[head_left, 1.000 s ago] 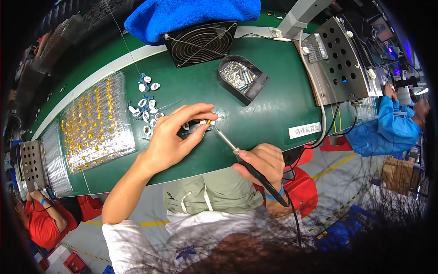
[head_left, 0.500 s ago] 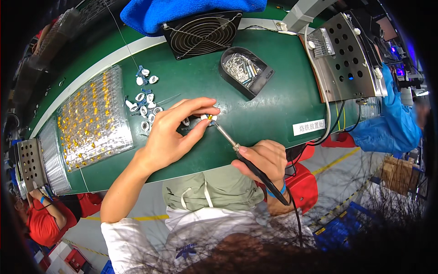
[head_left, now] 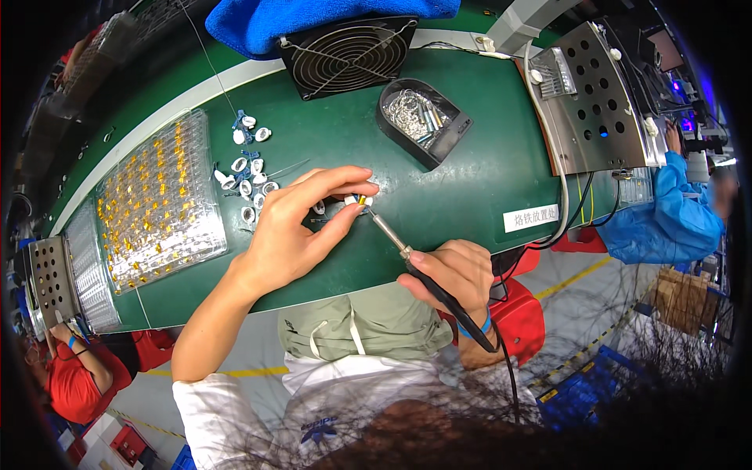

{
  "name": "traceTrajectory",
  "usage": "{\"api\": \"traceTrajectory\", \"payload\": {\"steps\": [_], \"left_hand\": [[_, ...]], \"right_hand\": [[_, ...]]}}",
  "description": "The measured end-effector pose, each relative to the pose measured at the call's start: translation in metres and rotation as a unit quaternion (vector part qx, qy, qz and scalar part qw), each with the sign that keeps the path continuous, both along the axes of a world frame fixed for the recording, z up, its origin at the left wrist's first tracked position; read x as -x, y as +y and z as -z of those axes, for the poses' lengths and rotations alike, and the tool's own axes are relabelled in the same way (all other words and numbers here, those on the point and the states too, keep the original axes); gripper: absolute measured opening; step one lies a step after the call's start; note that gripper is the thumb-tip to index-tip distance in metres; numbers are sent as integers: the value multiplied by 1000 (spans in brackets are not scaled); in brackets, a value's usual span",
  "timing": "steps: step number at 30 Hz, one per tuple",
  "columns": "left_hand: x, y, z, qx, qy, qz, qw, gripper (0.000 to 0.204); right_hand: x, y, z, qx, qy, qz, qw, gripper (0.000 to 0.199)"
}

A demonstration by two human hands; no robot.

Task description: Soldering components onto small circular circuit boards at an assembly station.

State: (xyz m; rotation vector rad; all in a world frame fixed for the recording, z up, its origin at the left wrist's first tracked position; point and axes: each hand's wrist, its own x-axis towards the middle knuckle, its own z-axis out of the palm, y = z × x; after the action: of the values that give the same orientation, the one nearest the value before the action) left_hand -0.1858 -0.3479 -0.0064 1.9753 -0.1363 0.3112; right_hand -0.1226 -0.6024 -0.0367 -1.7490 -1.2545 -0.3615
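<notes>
My left hand (head_left: 301,227) pinches a small white part (head_left: 352,200) with a yellow tip between thumb and fingers, just above the green bench (head_left: 462,180). My right hand (head_left: 454,274) grips a black-handled soldering iron (head_left: 415,262) like a pen. Its metal tip touches the small part at my left fingertips. The iron's black cord runs down past my right wrist.
Several loose white parts (head_left: 247,168) lie left of my left hand. A clear tray of gold-coloured pieces (head_left: 157,207) sits at the left. A black bin of metal bits (head_left: 423,121), a fan (head_left: 348,51) and a perforated metal box (head_left: 599,98) stand behind. A person in blue (head_left: 674,211) works at right.
Both hands stay together on the small part and the iron. The view has shifted a little, so the bench sits higher in the picture.
</notes>
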Motion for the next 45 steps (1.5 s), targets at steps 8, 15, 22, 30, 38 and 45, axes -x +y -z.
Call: {"api": "traceTrajectory", "payload": {"steps": [8, 15, 22, 30, 38, 45], "left_hand": [[0, 1, 0, -3, 5, 3, 1000, 43], [-1, 1, 1, -5, 1, 0, 1000, 43], [-1, 0, 1, -11, -3, 0, 1000, 43], [-1, 0, 2, -5, -2, -2, 1000, 42], [-1, 0, 1, -5, 5, -5, 1000, 41], [-1, 0, 1, -7, 8, -4, 1000, 40]], "right_hand": [[0, 0, -1, 7, -5, 5, 1000, 48], [-1, 0, 1, -14, -4, 1, 1000, 49], [0, -1, 1, 5, -2, 3, 1000, 49], [1, -2, 2, 17, -11, 1, 1000, 48], [-3, -4, 5, -41, -5, -4, 999, 48], [-2, -4, 5, -23, 2, -10, 1000, 51]]}}
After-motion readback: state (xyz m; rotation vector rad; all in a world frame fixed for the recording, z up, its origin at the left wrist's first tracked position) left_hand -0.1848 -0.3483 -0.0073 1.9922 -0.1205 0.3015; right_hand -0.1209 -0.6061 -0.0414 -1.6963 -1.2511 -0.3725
